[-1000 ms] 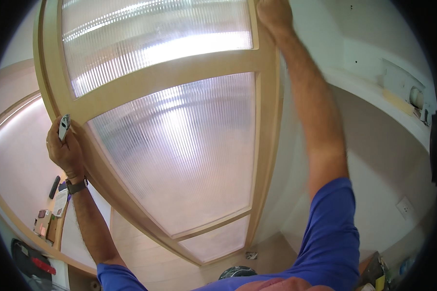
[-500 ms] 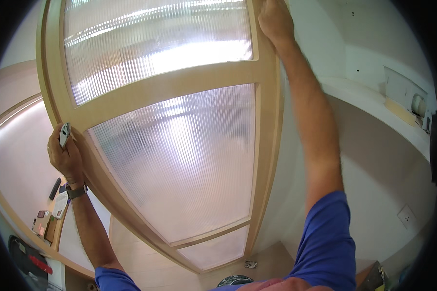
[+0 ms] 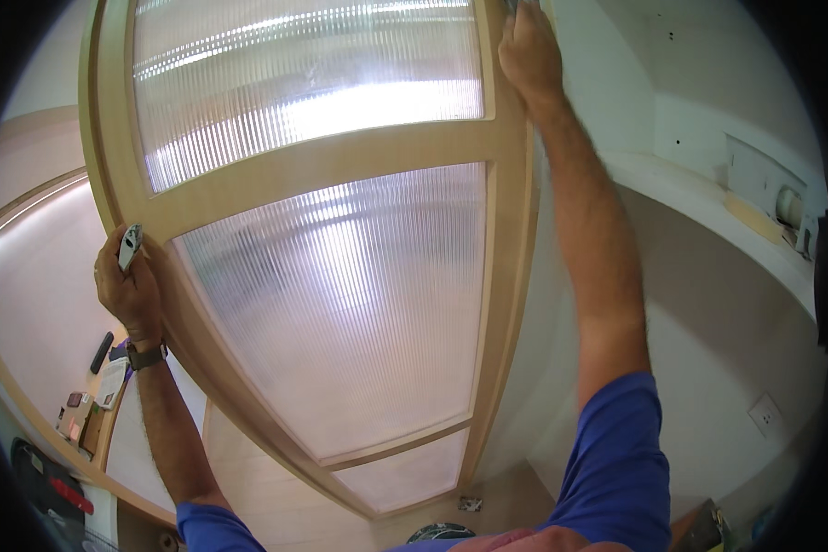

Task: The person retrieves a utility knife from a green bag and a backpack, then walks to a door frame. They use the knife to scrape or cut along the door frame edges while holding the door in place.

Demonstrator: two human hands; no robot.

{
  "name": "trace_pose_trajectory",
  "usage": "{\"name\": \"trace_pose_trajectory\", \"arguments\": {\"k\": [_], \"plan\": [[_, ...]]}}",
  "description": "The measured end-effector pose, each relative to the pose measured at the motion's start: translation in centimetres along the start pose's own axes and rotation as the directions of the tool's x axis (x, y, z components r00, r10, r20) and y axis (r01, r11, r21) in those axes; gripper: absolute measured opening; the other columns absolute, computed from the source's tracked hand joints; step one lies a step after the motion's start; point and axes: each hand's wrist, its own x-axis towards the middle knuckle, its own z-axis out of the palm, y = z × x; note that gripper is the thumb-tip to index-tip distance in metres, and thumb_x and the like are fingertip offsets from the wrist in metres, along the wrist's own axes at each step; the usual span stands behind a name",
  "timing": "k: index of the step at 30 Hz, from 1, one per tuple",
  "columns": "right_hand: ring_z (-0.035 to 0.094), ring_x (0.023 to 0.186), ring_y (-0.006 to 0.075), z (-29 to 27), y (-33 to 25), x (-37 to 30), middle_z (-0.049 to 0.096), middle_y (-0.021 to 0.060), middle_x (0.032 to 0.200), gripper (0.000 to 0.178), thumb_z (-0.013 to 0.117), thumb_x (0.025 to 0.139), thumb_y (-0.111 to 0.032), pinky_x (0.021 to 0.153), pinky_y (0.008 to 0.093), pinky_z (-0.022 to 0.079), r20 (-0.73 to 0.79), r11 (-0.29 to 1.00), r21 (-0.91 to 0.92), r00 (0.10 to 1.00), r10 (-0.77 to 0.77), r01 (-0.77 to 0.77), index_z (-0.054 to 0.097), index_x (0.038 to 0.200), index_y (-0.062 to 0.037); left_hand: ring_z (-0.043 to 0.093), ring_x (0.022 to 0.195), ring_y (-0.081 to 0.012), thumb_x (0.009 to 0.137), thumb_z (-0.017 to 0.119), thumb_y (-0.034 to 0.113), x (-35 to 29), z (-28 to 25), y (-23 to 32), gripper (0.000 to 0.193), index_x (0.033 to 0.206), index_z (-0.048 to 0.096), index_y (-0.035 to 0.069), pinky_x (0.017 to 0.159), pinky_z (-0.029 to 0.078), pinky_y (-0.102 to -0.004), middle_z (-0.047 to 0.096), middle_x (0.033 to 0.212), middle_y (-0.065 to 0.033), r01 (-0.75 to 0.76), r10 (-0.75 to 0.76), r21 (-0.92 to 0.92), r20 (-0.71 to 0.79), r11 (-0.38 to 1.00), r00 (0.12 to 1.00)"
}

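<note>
A tall pale wood-framed door [image 3: 322, 158] with ribbed translucent panels [image 3: 359, 304] fills the middle of the view. My left hand [image 3: 131, 293], with a watch at the wrist, is closed at the door's left edge. Between its thumb and fingers sticks up a small silver-grey tool with a dark opening [image 3: 131, 247]; its exact kind is unclear. Raised at the upper right, my right hand [image 3: 534, 60] is closed against the door's right stile. A grey bit of something shows at its fingers, mostly cut off by the upper border.
To the right, a white curved shelf [image 3: 699, 189] carries a pale box-like fitting [image 3: 764, 179]. Below it is a wall socket [image 3: 765, 414]. At left, a wooden ledge [image 3: 109, 432] bears small boxes and a dark remote-like object [image 3: 102, 352]. A small patterned piece [image 3: 470, 504] lies on the floor.
The door and both hands sit slightly lower and to the right in the picture. A grey bit at my right hand's fingers has come into sight. My left hand keeps its grip.
</note>
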Motion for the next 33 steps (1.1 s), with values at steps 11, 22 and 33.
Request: {"name": "trace_pose_trajectory", "arguments": {"k": [11,22,33], "plan": [[0.047,0.117,0.0439,-1.2,-0.1,-10.5,0.05,0.0316,0.124,0.034,0.048,0.09,-0.009,0.1,0.0456,0.04,-0.072,0.991,-0.131,0.996,-0.052,0.042,0.049,0.117,0.0131,0.063,0.09,-0.0239,0.084,0.058,0.0,0.4,0.1,0.3,0.025,0.108,0.063,0.005,0.082,0.049,-0.0346,0.067,0.101,-0.0093,0.004,-0.005,-0.041,-0.017,0.999,1.0],[0.044,0.122,0.0421,-3.6,-0.7,-14.7,0.047,0.0299,0.129,0.034,0.043,0.094,-0.009,0.104,0.0439,0.036,0.011,0.999,-0.033,0.999,0.036,-0.036,0.049,0.121,0.0114,0.063,0.09,-0.0232,0.081,0.059,0.001,0.7,0.2,0.5,0.027,0.107,0.064,0.007,0.082,0.049,-0.0346,0.067,0.1,-0.008,0.022,-0.023,-0.053,-0.017,0.998,1.0],[0.045,0.124,0.0397,-4.8,-0.9,-12.6,0.048,0.0282,0.13,0.035,0.043,0.095,-0.01,0.104,0.0417,0.036,0.058,0.99,0.047,0.99,0.127,-0.13,0.048,0.124,0.0099,0.063,0.091,-0.0258,0.084,0.06,0.006,1.1,0.0,0.4,0.024,0.107,0.064,0.006,0.081,0.049,-0.0364,0.067,0.099,-0.0098,-0.013,0.013,-0.006,-0.006,1.0,1.0]]}}
